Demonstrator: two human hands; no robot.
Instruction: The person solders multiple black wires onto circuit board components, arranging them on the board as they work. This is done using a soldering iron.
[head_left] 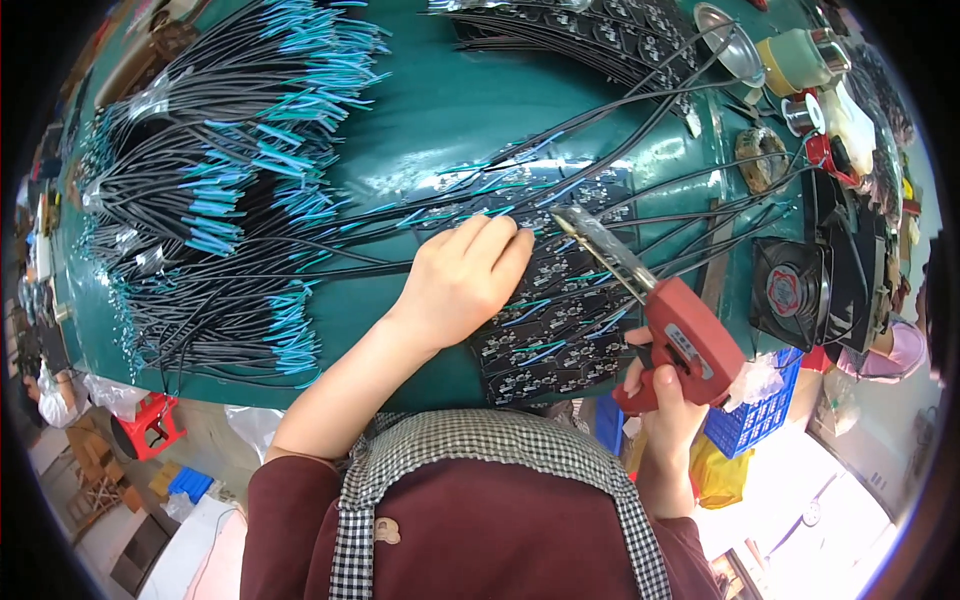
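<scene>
My right hand [668,395] is wrapped around the grip of a red soldering gun [700,335], its metal tip pointing up and left over the boards. Close to that tip, my left hand [465,275] has its fingers bent and pressed together on a thin black cable; the fingertips partly hide it. Beneath both hands lies a panel of black circuit boards [540,345] with small silvery parts. Several black cables with blue and green wire ends cross this panel, some running left and others right. Whether the tip touches a wire is too small to tell.
Bundles of black cables [190,190] with blue-green ends fill the left of the green table [400,130]. More boards [600,40] are stacked at the back. A metal bowl [728,42], solder spool [802,114], tape roll [762,160] and black fan [790,290] stand along the right.
</scene>
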